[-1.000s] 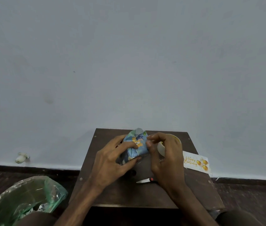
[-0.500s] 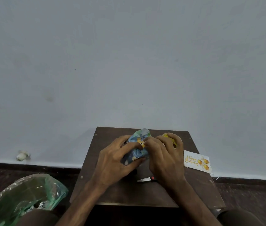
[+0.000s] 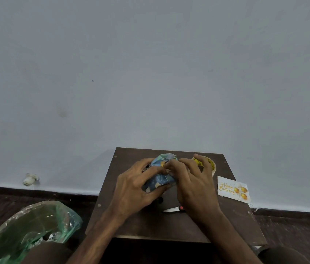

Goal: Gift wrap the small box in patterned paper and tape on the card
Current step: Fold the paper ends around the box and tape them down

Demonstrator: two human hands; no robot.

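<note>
The left hand (image 3: 133, 189) curls round the box (image 3: 159, 182), wrapped in blue patterned paper. The right hand (image 3: 194, 187) pinches the paper near its top, closer in than a second ago. The box is held just above the dark wooden table (image 3: 146, 225), its long axis tilted up toward the grey wall (image 3: 150, 73). A tape roll (image 3: 212, 165), card (image 3: 233, 189) and scissors (image 3: 171, 209) lie near.

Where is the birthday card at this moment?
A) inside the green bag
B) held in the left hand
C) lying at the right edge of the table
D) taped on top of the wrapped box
C: the birthday card lies flat at the right edge of the table, apart from the wrapped box, which the left hand and the right hand hold.
</note>
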